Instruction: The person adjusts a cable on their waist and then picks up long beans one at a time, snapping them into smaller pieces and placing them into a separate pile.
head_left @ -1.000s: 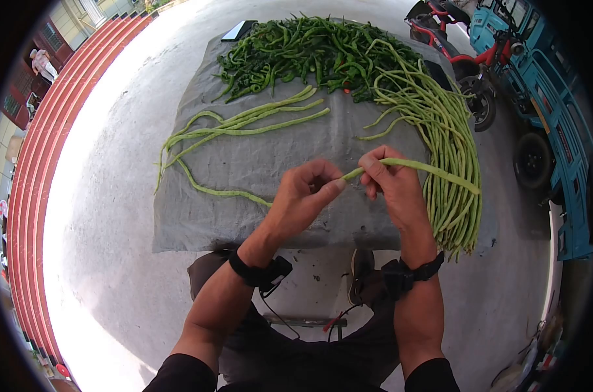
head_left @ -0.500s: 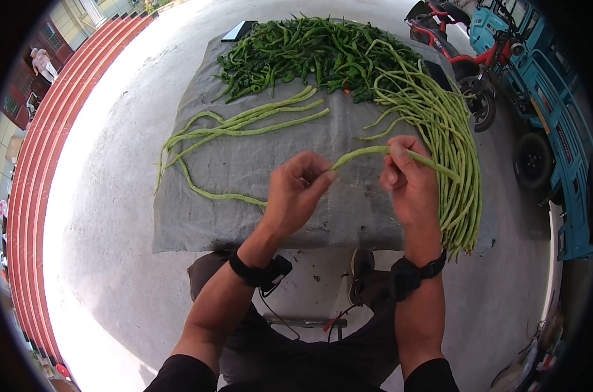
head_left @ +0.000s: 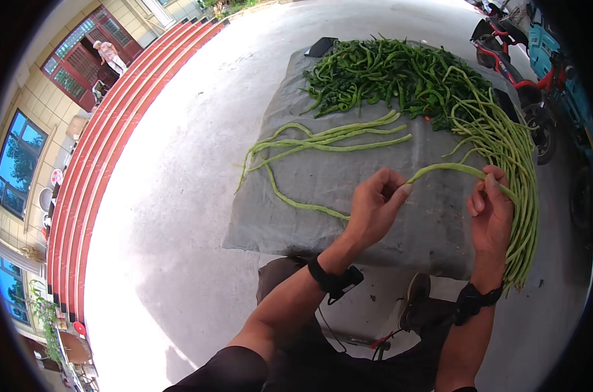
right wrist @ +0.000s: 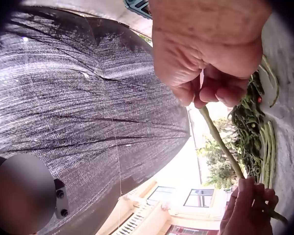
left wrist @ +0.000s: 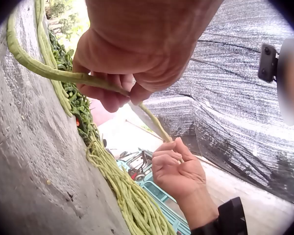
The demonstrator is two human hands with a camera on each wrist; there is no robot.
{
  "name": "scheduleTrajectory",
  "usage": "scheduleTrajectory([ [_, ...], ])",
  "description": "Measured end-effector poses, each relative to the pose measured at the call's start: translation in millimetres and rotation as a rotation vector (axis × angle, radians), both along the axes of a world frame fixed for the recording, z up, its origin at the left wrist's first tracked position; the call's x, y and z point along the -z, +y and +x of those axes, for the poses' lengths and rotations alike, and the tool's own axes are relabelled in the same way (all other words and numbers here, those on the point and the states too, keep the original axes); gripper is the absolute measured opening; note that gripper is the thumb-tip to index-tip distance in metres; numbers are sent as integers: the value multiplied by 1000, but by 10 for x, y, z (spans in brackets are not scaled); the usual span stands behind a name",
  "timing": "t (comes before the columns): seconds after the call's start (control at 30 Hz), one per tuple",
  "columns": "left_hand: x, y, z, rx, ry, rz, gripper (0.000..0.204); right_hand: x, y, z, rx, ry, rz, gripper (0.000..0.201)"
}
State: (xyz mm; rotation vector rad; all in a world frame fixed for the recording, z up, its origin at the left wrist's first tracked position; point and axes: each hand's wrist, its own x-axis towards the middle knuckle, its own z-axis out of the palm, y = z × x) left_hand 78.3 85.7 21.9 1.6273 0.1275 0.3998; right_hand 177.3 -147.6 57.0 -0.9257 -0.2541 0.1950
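Between the two hands a long green bean bows slightly above the grey sheet. My left hand pinches it between thumb and fingers. Farther right, my right hand pinches it near its other end, and a short piece sticks out past the fingers over the bean heap. In the left wrist view, green bean also extends from the other side of my left hand. My right hand has its fingers curled around the bean's tip in the right wrist view.
Green peppers cover the sheet's far side. Several separate long beans lie at its left. Dark flat objects rest at the far corners. Red steps and a person are left; parked vehicles stand right.
The head view has turned left, shifting the scene rightward. My hands have moved farther apart, with more of the bean showing between them; the right hand has slid toward the bean's far end.
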Motion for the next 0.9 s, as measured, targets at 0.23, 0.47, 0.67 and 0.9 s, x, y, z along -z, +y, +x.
scheduleTrajectory([
  [0.23, 23, -47, 1, -3, -64, 133, 13, 176, -137, 155, 38, -3, 40, 31],
  [0.47, 102, -59, 21, 15, -143, 113, 14, 313, -93, 170, -16, -54, -70, 36],
  [0.67, 124, -106, 20, 129, -139, 80, 14, 210, 71, 15, -48, -111, -232, 34],
  [0.9, 50, -101, -8, 126, -103, 92, 12, 283, 100, 11, -108, -86, -229, 27],
])
